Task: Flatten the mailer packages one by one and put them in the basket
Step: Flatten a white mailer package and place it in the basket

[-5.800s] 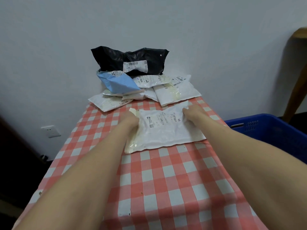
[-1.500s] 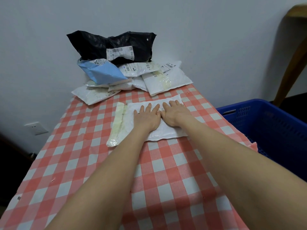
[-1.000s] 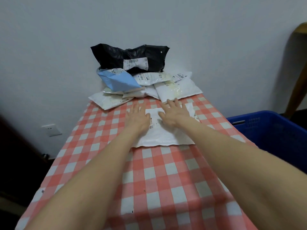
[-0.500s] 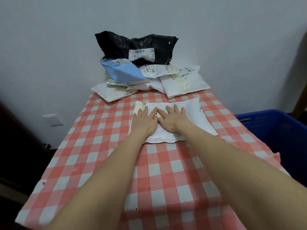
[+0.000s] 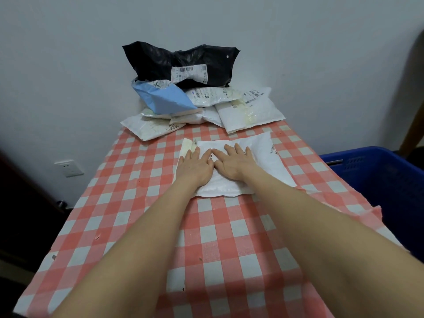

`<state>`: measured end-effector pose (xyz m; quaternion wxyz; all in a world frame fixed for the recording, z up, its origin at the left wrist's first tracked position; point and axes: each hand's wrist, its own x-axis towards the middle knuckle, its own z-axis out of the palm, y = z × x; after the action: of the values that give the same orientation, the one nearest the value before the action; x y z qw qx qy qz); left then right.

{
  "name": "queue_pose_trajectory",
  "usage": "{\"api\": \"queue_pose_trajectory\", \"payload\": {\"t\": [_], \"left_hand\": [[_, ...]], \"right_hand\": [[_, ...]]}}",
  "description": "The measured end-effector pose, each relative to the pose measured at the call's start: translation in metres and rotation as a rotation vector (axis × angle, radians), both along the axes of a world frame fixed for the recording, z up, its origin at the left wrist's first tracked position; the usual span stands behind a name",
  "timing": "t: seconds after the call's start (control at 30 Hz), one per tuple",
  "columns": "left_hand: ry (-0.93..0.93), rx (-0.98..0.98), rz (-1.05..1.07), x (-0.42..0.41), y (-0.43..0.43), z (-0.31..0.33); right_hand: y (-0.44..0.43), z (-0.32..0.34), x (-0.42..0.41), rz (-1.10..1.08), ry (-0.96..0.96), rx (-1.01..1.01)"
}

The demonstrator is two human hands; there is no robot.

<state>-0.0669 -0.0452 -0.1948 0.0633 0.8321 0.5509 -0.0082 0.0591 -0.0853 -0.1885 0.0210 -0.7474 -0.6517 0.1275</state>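
Hands first: our left hand (image 5: 195,167) and right hand (image 5: 234,162) lie flat side by side, fingers straight, pressing one white mailer (image 5: 270,157) onto the checkered surface (image 5: 206,237). Behind it we count one black mailer (image 5: 160,60), one blue mailer (image 5: 165,97) and at least four other white mailers (image 5: 252,111) piled up. One blue basket (image 5: 378,171) sits off to our right.

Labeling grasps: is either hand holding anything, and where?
Nothing held. Left hand and right hand press flat, fingers straight, on the white mailer.
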Motion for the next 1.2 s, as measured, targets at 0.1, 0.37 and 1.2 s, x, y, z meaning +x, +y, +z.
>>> {"api": "queue_pose_trajectory", "payload": {"t": [0.1, 0.37, 1.2], "left_hand": [[0.025, -0.037, 0.004, 0.002, -0.002, 0.009], [-0.024, 0.111, -0.082, 0.036, -0.018, 0.023], [0.06, -0.01, -0.047, 0.066, -0.016, 0.001]], "right_hand": [[-0.002, 0.006, 0.005, 0.019, 0.08, 0.021], [-0.022, 0.02, 0.038, -0.175, -0.022, 0.261], [-0.019, -0.005, 0.062, -0.113, -0.015, 0.068]]}}
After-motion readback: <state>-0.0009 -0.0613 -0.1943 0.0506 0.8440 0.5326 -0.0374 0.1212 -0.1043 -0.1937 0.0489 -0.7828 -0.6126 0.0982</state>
